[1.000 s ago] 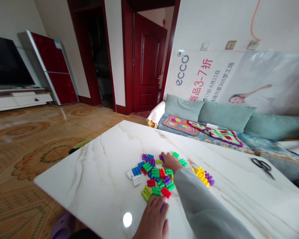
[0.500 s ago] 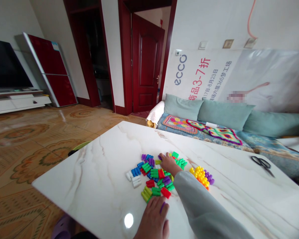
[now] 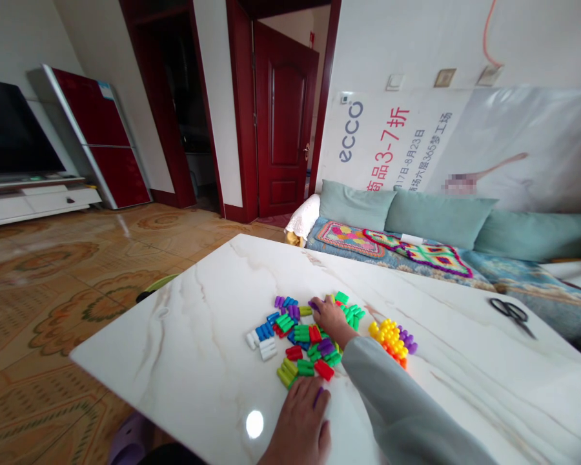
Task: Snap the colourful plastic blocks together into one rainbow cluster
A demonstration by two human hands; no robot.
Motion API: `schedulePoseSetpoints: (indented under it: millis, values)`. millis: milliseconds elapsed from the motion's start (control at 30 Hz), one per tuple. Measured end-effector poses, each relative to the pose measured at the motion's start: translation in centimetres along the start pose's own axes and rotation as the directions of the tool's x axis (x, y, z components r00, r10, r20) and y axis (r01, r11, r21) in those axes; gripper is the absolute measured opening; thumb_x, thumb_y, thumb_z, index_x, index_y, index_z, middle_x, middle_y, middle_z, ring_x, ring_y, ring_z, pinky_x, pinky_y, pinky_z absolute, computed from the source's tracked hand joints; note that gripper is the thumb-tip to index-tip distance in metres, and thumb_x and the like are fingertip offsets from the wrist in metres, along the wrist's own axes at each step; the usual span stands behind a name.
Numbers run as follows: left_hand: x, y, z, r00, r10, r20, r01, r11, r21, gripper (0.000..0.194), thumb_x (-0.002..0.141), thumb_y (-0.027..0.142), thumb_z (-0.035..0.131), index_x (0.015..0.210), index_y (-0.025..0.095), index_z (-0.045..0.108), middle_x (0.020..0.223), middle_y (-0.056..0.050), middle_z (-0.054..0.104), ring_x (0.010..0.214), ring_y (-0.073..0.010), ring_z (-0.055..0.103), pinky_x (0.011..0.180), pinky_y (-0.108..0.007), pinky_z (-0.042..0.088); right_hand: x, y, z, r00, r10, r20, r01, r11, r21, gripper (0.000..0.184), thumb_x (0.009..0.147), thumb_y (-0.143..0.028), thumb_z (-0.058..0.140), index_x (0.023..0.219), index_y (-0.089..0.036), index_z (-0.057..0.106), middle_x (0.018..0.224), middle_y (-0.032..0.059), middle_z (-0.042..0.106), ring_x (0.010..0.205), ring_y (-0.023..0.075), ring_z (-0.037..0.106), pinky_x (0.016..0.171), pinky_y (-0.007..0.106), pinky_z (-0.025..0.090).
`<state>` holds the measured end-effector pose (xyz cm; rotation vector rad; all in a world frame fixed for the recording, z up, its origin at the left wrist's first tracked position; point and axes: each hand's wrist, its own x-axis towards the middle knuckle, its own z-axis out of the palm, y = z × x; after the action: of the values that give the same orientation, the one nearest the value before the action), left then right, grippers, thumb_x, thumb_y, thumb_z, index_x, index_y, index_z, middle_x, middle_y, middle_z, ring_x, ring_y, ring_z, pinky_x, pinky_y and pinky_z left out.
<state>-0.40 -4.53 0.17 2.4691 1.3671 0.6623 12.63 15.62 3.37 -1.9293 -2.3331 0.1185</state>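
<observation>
Loose plastic building blocks in several colours lie spread in the middle of the white marble-patterned table (image 3: 198, 323). My right hand (image 3: 333, 319) reaches over the far side of this spread, fingers closed on a small purple block (image 3: 314, 305). Close to the near side rests my left hand (image 3: 301, 410), its fingers bent down. A purple block (image 3: 318, 395) shows between its thumb and fingers, mostly hidden. Just beyond the left hand are a yellow-green block (image 3: 287, 372), a green block (image 3: 305, 367) and a red block (image 3: 324, 370). White blocks (image 3: 268, 349) sit at the left edge of the spread.
Right of the blocks is a cluster of yellow bead-like pieces (image 3: 387, 334), with purple pieces (image 3: 407, 341) and orange ones beside it. Black-handled scissors (image 3: 513, 314) lie near the table's right end. Behind the table stands a sofa with green cushions (image 3: 438, 218).
The view has shifted slightly. My right hand stays at the far side of the blocks with its fingers drawn a little closer together. My left hand has barely moved.
</observation>
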Motion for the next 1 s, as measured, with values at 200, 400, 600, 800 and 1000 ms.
schedulePoseSetpoints:
  millis: [200,400,600,800,1000]
  values:
    - [-0.1,0.0,0.2,1.000,-0.016,0.007,0.017,1.000,-0.013,0.042,0.080,0.020,0.050,0.121,0.025,0.050,0.136,-0.002,0.049,0.127,-0.0223,0.040,0.115,-0.041,0.026,-1.2,0.5,-2.3,0.998,-0.052,-0.048,0.055,0.996,0.072,0.033,0.095,-0.033,0.038,0.119,-0.021,0.058,0.110,0.0116,0.056,0.089,0.0183,0.059,0.078,0.028,0.043]
    - [-0.2,0.3,0.0,1.000,-0.023,0.010,0.023,1.000,-0.009,0.041,0.082,0.021,0.048,0.123,0.022,0.049,0.138,-0.005,0.046,0.128,-0.0241,0.038,0.115,-0.043,0.023,-6.3,1.4,-5.5,0.986,-0.164,-0.041,0.169,0.955,0.245,0.027,0.090,-0.024,0.045,0.107,-0.019,0.066,0.093,0.0069,0.063,0.090,0.0169,0.057,0.083,0.026,0.042]
    - [-0.1,0.3,0.0,1.000,-0.025,0.017,0.025,1.000,0.007,0.041,0.083,0.023,0.048,0.123,0.023,0.049,0.139,-0.005,0.046,0.130,-0.0235,0.036,0.116,-0.043,0.021,-12.2,2.6,-4.8,0.982,-0.116,0.151,0.088,0.980,0.179,0.031,0.089,-0.033,0.048,0.112,-0.025,0.067,0.097,0.0067,0.060,0.081,0.0167,0.060,0.071,0.026,0.044]
    - [-0.1,0.2,0.0,0.999,-0.030,0.038,0.030,0.999,0.019,0.040,0.084,0.025,0.047,0.124,0.022,0.049,0.140,-0.005,0.045,0.131,-0.0235,0.034,0.117,-0.042,0.018,-13.4,1.3,-5.6,0.970,-0.132,0.204,0.162,0.977,-0.139,0.028,0.089,-0.034,0.050,0.111,-0.029,0.065,0.103,0.0091,0.061,0.096,0.0253,0.059,0.066,0.029,0.044]
    - [-0.2,0.2,-0.1,0.999,-0.027,0.042,0.027,1.000,0.010,0.042,0.084,0.024,0.046,0.126,0.023,0.048,0.141,-0.005,0.044,0.132,-0.0225,0.033,0.117,-0.041,0.018,-10.5,-0.7,-4.8,0.938,-0.324,0.126,0.341,0.928,-0.148,0.028,0.087,-0.016,0.046,0.109,-0.024,0.063,0.107,0.0068,0.062,0.102,0.0208,0.055,0.067,0.025,0.043]
